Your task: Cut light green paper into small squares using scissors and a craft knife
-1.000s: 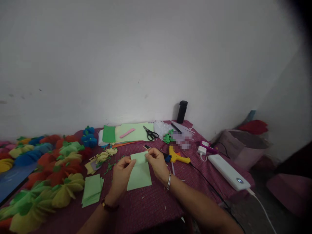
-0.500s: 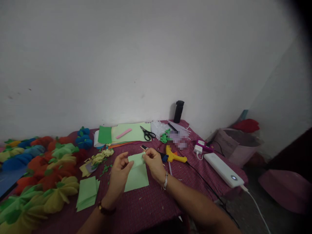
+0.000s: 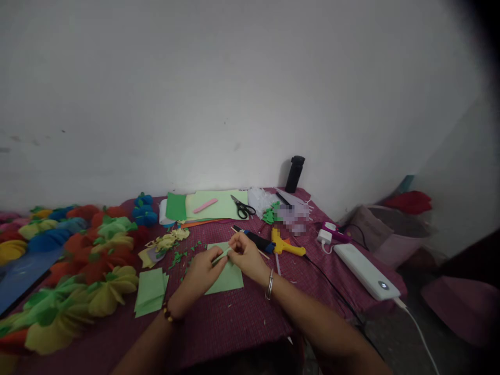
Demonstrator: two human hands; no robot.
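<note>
On my feed, the pale green sheet looks like matt paper and the bench cloth a rough weave. I see smooth plastic on the yellow glue gun and white power bank, shiny metal on the bangle.

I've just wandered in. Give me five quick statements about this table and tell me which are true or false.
1. The left hand and right hand pinch a light green piece. True.
2. The scissors are in the right hand. False: they lie on light green sheets at the back.
3. The yellow-handled tool lies on the tablecloth. True.
4. The black bottle lies on its side. False: it stands upright.
5. Stacked light green pieces lie left of the left hand. True.
</note>
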